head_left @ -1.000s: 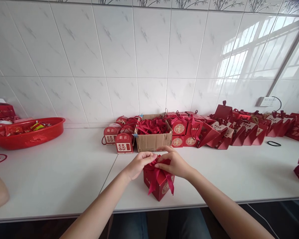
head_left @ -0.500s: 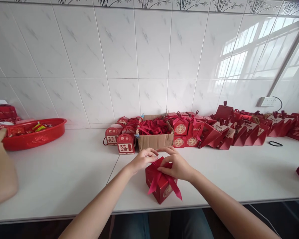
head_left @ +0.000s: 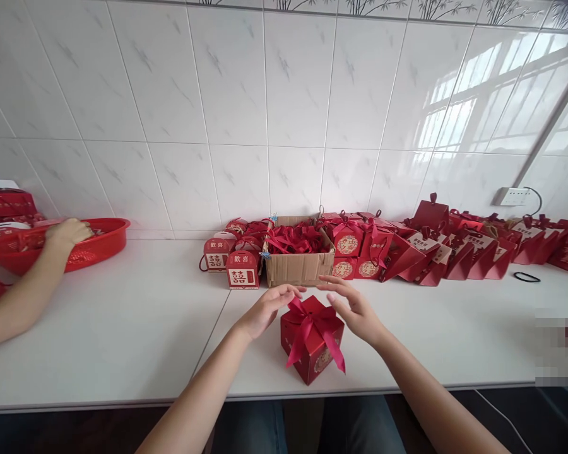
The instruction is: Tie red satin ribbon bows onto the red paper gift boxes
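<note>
A small red gift box [head_left: 312, 352] with a tied red ribbon bow [head_left: 312, 317] stands near the front edge of the white table [head_left: 137, 328]. My left hand [head_left: 266, 309] hovers just left of the box, fingers stretched out and apart, holding nothing. On the box's right my right hand [head_left: 355, 307] is likewise open, fingers spread, a little off the bow. Neither hand touches the ribbon.
A cardboard carton [head_left: 299, 258] full of red ribbons stands behind the box. Several finished red boxes [head_left: 239, 268] and red bags [head_left: 454, 249] line the tiled wall. At the far left another person's hand [head_left: 69, 232] reaches into a red basket [head_left: 85, 249]. A black hair band [head_left: 526, 277] lies at right.
Both my hands have let go of the ribbon and opened, moving apart from the bow. The other person's arm has reached forward into the red basket.
</note>
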Demonstrator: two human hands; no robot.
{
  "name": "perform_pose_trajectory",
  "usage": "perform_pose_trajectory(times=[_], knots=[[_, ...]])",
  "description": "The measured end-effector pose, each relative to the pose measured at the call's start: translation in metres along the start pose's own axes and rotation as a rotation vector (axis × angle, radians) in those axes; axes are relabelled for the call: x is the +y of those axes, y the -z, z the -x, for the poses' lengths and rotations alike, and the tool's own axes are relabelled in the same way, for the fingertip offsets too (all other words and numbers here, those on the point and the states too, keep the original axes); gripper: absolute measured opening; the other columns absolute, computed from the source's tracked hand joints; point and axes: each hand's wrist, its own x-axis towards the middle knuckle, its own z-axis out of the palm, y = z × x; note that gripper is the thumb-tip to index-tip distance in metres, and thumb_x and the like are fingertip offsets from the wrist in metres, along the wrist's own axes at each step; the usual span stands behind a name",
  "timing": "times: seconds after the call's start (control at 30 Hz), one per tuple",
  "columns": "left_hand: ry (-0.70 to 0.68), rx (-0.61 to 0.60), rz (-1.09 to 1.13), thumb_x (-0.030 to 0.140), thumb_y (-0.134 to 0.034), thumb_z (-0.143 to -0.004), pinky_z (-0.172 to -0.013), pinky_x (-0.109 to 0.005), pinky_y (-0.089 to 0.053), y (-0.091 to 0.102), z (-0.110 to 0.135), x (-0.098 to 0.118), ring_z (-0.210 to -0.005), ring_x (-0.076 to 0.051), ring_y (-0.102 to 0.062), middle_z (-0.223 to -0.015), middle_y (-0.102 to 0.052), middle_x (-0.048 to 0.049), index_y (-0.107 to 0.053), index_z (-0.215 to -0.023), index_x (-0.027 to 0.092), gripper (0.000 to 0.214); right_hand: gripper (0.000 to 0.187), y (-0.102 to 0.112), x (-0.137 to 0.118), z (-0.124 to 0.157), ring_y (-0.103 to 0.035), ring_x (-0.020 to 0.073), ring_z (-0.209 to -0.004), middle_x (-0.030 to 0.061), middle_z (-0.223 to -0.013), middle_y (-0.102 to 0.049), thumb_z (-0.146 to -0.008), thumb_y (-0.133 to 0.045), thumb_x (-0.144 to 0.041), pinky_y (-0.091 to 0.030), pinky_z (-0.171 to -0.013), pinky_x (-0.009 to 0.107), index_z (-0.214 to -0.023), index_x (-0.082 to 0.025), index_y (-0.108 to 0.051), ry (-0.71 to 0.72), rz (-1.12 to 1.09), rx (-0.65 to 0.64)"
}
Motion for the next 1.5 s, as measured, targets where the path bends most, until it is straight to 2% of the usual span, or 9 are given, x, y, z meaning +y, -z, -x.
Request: perform_pose_trajectory(times=[0.1,0.3,0.43,0.57,0.77,0.93,1.07,1.23,1.5], knots=[[-0.051,0.039,0.012,0.053,-0.046,-0.086,-0.105,-0.043,-0.028,0.003,0.023,-0.006,-0.13,-0.028,-0.036,-0.136,-0.049,-0.0086,-0.052,-0.122,0.024,0.046,0.03,0.007,0.013,0.019,-0.044,0.0225,-0.125,0.0064,-0.131,-0.052,-0.093,-0.044,-0.04,-0.037,-0.102,0.042,-0.117,-0.03,-0.06,-0.099,-0.161,0.054],[-0.008,0.238,-0.087,0.053,-0.051,-0.084,-0.111,-0.046,-0.02,-0.019,0.059,-0.023,-0.138,-0.03,-0.025,-0.145,-0.036,-0.0107,-0.034,-0.137,0.026,0.062,0.029,0.003,0.022,0.042,-0.048,0.0227,-0.12,0.0069,-0.127,-0.054,-0.086,-0.056,-0.04,-0.044,-0.094,0.035,-0.112,-0.027,-0.06,-0.182,-0.278,0.043],[-0.054,0.158,-0.063,0.052,-0.065,-0.075,-0.109,-0.047,-0.027,-0.041,0.063,-0.04,-0.133,-0.032,-0.033,-0.147,-0.032,-0.014,-0.019,-0.143,0.025,0.087,0.027,-0.012,0.021,0.034,-0.061,0.0205,-0.092,0.0077,-0.1,-0.064,-0.081,-0.062,-0.043,-0.05,-0.075,0.031,-0.096,-0.02,-0.062,-0.31,-0.346,0.122],[-0.06,0.151,-0.212,0.039,-0.08,-0.062,-0.112,-0.047,-0.021,-0.051,0.066,-0.049,-0.139,-0.033,-0.02,-0.153,-0.018,-0.0116,-0.006,-0.146,0.03,0.113,0.027,-0.025,0.022,0.033,-0.058,0.016,-0.069,0.004,-0.078,-0.063,-0.079,-0.064,-0.044,-0.047,-0.059,0.027,-0.081,-0.018,-0.059,-0.347,-0.414,0.328],[0.034,0.307,-0.2,0.042,-0.058,-0.084,-0.103,-0.041,-0.037,-0.052,0.066,-0.048,-0.123,-0.025,-0.045,-0.138,-0.038,-0.0113,-0.032,-0.125,0.027,0.051,0.022,-0.043,0.028,0.082,-0.056,0.0229,-0.103,0.0078,-0.106,-0.059,-0.086,-0.053,-0.039,-0.047,-0.085,0.037,-0.101,-0.022,-0.054,-0.231,-0.329,0.613],[0.033,0.298,-0.294,0.043,-0.049,-0.088,-0.103,-0.04,-0.035,-0.051,0.062,-0.045,-0.106,-0.02,-0.053,-0.108,-0.057,-0.0059,-0.047,-0.099,0.022,0.023,0.041,-0.062,0.022,0.109,-0.036,0.0307,-0.13,0.0133,-0.138,-0.035,-0.077,-0.065,-0.031,-0.039,-0.099,0.048,-0.11,-0.024,-0.041,-0.107,-0.066,0.398],[-0.012,0.2,-0.369,0.039,-0.051,-0.088,-0.108,-0.037,-0.032,-0.054,0.061,-0.039,-0.121,-0.021,-0.046,-0.128,-0.052,-0.0063,-0.049,-0.117,0.026,0.032,0.04,-0.067,0.019,0.104,-0.026,0.034,-0.134,0.0138,-0.133,-0.037,-0.073,-0.067,-0.032,-0.042,-0.095,0.049,-0.099,-0.025,-0.038,-0.169,0.094,0.426],[0.059,0.078,-0.43,0.041,-0.056,-0.085,-0.114,-0.04,-0.024,-0.054,0.065,-0.042,-0.136,-0.023,-0.031,-0.146,-0.037,-0.0059,-0.036,-0.137,0.028,0.057,0.046,-0.046,0.026,0.099,-0.038,0.0352,-0.122,0.0118,-0.125,-0.042,-0.071,-0.067,-0.037,-0.041,-0.092,0.051,-0.106,-0.027,-0.037,-0.256,0.218,0.476],[0.156,0.098,-0.551,0.046,-0.051,-0.086,-0.111,-0.043,-0.03,-0.055,0.069,-0.049,-0.133,-0.025,-0.036,-0.136,-0.048,-0.0031,-0.053,-0.121,0.032,0.037,0.052,0.029,0.084,0.085,-0.042,0.0381,-0.116,0.0182,-0.117,-0.044,-0.068,-0.061,-0.054,-0.038,-0.094,0.053,-0.103,-0.019,-0.045,-0.389,0.544,0.713]])
